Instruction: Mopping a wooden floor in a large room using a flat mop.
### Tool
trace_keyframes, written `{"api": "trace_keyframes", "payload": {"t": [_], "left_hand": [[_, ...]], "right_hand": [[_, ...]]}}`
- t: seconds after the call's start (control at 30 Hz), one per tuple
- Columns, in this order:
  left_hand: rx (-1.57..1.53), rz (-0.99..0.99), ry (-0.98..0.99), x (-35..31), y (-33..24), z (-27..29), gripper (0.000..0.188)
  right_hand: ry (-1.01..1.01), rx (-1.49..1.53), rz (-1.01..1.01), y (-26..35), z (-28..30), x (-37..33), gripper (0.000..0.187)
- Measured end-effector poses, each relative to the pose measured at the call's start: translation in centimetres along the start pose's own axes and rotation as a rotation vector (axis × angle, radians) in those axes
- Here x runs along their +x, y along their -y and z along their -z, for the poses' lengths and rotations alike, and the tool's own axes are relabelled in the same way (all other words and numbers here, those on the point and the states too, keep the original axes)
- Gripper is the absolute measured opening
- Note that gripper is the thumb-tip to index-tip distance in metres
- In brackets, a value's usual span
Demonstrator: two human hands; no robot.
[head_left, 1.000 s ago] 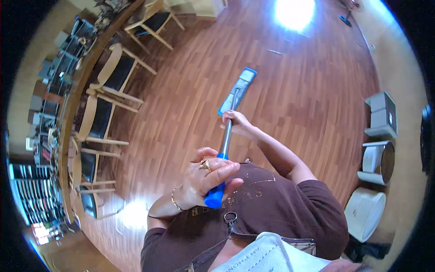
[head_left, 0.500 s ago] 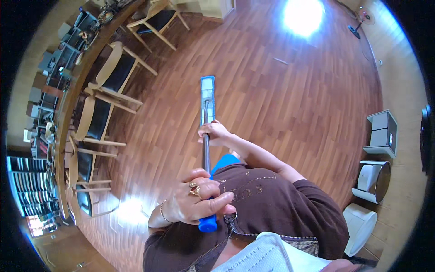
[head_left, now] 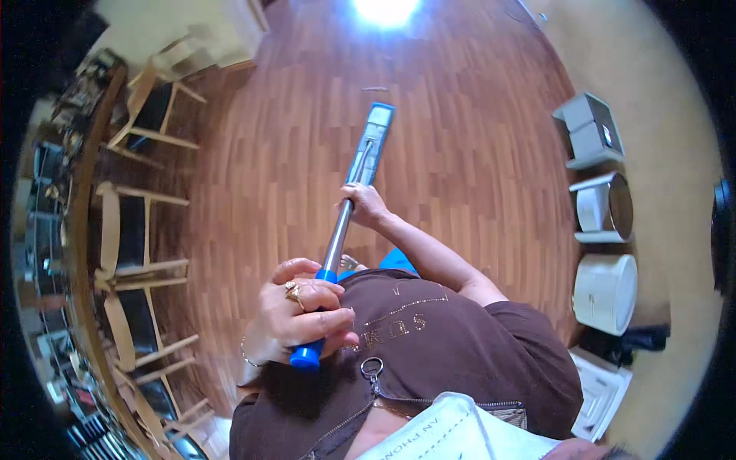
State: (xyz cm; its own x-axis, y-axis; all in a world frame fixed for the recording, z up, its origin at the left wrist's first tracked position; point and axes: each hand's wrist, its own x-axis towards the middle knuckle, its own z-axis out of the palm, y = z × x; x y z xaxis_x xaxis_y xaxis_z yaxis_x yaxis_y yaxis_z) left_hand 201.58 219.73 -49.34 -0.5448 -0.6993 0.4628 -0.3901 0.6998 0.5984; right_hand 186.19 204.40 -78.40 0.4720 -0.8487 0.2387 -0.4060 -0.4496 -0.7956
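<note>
My left hand (head_left: pixel 295 318) is closed round the blue grip end of the mop (head_left: pixel 346 205); my right hand (head_left: pixel 363 205) is wrapped on the metal pole further down, nearer the head. Pole runs away from me, up-frame. Mop head (head_left: pixel 373 142) flat on the wood floor (head_left: pixel 460 138), apparently in full contact. Chairs (head_left: pixel 130 230) well left.
</note>
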Motion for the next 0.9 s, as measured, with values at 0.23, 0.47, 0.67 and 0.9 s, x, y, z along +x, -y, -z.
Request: {"api": "trace_keyframes", "payload": {"t": [0.23, 0.47, 0.67, 0.9], "left_hand": [[-0.306, -0.111, 0.323, 8.1, 4.4, -0.5, 0.025], [-0.574, -0.017, 0.467, 14.2, 9.2, -2.1, 0.019], [-0.574, -0.021, 0.407, 18.6, 10.1, -2.1, 0.015], [-0.437, -0.066, 0.360, 21.1, 10.6, -2.7, 0.015]], "right_hand": [[-0.278, -0.251, -0.191, -2.9, 9.9, -5.8, 0.025], [-0.163, -0.523, -0.402, -7.0, 14.8, -8.7, 0.033], [-0.092, -0.463, -0.396, -7.7, 18.5, -5.4, 0.026], [-0.021, -0.377, -0.258, -11.1, 20.3, 1.8, 0.025]]}}
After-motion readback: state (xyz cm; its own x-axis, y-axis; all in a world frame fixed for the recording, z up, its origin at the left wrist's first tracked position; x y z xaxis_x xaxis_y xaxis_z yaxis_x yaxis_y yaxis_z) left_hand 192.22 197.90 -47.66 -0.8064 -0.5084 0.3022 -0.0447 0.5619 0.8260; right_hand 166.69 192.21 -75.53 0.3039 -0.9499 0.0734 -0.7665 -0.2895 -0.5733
